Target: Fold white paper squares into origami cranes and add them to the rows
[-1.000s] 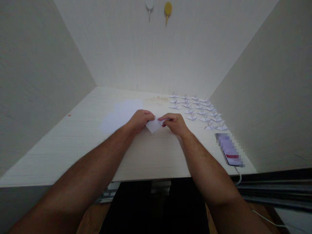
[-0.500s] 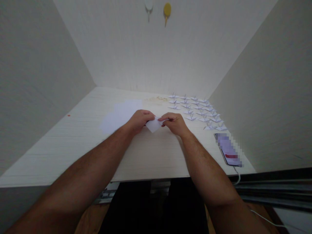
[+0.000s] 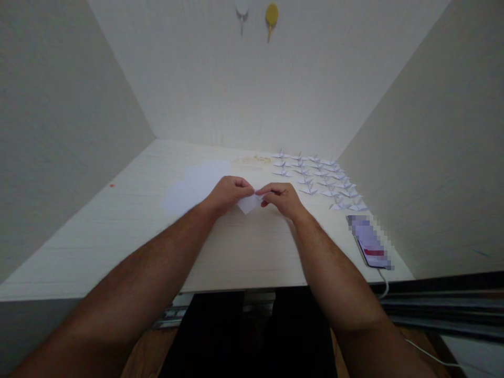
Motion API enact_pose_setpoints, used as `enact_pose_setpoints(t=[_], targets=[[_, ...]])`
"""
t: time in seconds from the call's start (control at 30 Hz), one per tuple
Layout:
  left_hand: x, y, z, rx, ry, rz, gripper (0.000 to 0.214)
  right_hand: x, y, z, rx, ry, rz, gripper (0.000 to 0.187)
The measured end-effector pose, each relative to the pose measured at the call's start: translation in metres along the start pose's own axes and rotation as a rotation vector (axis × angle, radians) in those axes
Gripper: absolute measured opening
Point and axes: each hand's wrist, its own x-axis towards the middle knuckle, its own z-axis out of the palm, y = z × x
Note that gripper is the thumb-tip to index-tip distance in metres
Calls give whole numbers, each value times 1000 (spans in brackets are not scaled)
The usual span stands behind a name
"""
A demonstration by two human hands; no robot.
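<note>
A small folded piece of white paper (image 3: 247, 205) is held between my two hands over the middle of the table, one corner pointing toward me. My left hand (image 3: 229, 195) pinches its upper left side, the thumb reaching to the top corner. On the other side, my right hand (image 3: 280, 198) grips the right edge between thumb and fingers. The two sets of fingertips nearly meet at the top. Fingers behind the paper are hidden, and its exact folds are too faint to make out.
Flat white paper sheets (image 3: 189, 186) lie left of my hands. Several folded paper cranes (image 3: 315, 176) stand in rows at the back right. A phone (image 3: 370, 244) with a cable lies near the right wall. Yellow (image 3: 271, 14) and white hooks hang on the back wall.
My left thumb has slid right along the paper toward my right fingertips, covering more of its top. My right hand has hardly moved.
</note>
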Motion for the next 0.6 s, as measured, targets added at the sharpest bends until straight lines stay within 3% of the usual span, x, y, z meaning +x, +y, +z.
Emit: enact_pose_setpoints(t=[0.13,0.3,0.6], targets=[[-3,3,0,83,5,37,21,0,-5,4,61,15,110,29],[-5,7,0,124,22,45,20,-2,-9,6,-67,8,245,9],[-5,7,-1,110,16,46,20,-4,-14,4,-126,-3,255,13]])
